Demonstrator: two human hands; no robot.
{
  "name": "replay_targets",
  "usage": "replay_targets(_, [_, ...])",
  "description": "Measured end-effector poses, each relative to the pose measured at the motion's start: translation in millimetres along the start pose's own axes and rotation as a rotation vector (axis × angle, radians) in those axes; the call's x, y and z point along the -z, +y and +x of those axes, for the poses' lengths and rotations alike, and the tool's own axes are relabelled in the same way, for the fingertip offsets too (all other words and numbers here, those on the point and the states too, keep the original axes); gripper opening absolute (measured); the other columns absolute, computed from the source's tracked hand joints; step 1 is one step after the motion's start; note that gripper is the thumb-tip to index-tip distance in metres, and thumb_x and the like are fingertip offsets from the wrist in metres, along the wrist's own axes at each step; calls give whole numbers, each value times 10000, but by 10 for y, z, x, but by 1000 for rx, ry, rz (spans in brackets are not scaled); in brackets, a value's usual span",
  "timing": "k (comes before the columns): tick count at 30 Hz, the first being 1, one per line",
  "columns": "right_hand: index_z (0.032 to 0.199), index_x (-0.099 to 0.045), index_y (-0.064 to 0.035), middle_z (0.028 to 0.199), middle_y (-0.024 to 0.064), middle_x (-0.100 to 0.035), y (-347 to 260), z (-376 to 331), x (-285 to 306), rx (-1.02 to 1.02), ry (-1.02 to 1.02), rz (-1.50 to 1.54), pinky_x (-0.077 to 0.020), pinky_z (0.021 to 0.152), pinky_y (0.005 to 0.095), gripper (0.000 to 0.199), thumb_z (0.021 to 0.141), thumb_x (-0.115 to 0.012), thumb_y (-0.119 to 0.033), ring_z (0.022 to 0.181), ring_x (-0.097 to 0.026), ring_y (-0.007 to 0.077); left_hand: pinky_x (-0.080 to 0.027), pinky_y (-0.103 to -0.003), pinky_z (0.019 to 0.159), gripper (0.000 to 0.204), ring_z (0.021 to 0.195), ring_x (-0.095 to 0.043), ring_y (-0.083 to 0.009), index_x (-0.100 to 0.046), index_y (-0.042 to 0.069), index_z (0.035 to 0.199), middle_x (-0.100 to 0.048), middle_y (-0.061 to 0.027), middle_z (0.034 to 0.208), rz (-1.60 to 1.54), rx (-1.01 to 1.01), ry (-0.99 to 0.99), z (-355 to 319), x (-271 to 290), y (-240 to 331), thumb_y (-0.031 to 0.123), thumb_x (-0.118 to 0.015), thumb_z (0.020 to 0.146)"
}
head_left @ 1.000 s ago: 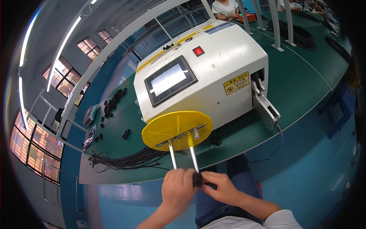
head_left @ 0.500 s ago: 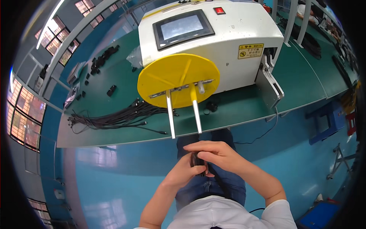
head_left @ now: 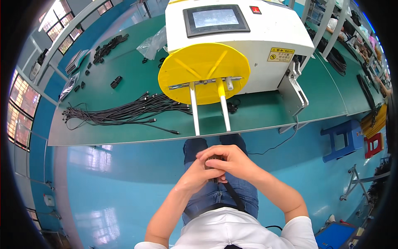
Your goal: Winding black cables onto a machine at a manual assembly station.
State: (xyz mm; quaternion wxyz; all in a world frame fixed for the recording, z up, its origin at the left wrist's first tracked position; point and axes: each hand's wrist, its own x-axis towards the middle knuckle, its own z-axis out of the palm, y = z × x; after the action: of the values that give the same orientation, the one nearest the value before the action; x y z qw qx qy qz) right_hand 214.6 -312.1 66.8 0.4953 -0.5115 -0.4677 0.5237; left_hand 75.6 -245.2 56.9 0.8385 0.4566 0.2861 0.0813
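Note:
Both of my hands meet above my lap, just in front of the table edge. Between them is a small dark object [head_left: 214, 158], mostly covered by fingers, so its kind cannot be made out. My left hand [head_left: 200, 173] is closed around its near left side. Over the top and right side curl the fingers of my right hand [head_left: 229, 161], closed on the same object. A black strap [head_left: 233, 195] runs from below the hands toward my waist. Beyond them stands a white machine [head_left: 259, 74] with a yellow disc [head_left: 176, 66] carrying two prongs [head_left: 195, 110].
Black cables [head_left: 124, 111] lie in a long bundle on the green table [head_left: 99, 135], left of the disc. Small black parts [head_left: 116, 82] and a clear plastic bag [head_left: 153, 43] are farther back. A blue stool [head_left: 342, 139] stands on the floor at right.
My right fingers have curled down over the dark object, which now shows less. The view has shifted, with the table and machine sitting higher in it.

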Motion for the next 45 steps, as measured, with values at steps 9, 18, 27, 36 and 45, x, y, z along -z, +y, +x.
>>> replay_targets(9, [1012, -652, -22, 798, 25, -630, 182, -55, 274, -247, 109, 154, -411, 551, 220, 209, 828, -667, -121, 665, -553, 87, -489, -342, 640, 302, 701, -619, -299, -564, 7, 890, -614, -153, 750, 958, -482, 405, 66, 38, -133, 104, -747, 670])
replay_targets(18, [846, -670, -9, 699, 48, -624, 282, -42, 275, -411, -45, 561, -288, 450, 201, 89, 837, -662, -97, 509, -438, 49, -508, -322, 629, 330, 692, -620, -212, -503, 2, 982, -615, -113, 788, 470, -221, 135, 56, 104, -80, 137, -716, 770])
replay_targets(27, [809, -658, 6, 629, 60, -600, 202, 32, 232, -394, -2, 421, -247, 419, 198, 147, 877, -639, -122, 476, -398, 38, -516, -303, 628, 272, 716, -615, -184, -449, 17, 1063, -593, -95, 835, -279, 37, -214, 137, 294, -131, 74, -615, 855])
replay_targets(36, [810, -670, -20, 563, 17, -535, 187, 36, 268, -383, -83, 224, -263, 424, 205, 199, 890, -633, -198, 482, -406, 42, -480, -297, 623, 256, 697, -598, -188, -519, 15, 960, -603, -89, 779, 534, -247, 110, 174, 263, -137, 92, -680, 776])
replay_targets(45, [853, -693, -28, 666, 54, -585, 254, 49, 222, -141, 118, -169, -443, 653, 272, 234, 832, -671, -260, 663, -550, 118, -480, -345, 656, 313, 732, -614, -294, -528, 3, 887, -621, -160, 801, 936, -399, 347, 163, 155, -84, 62, -733, 659])
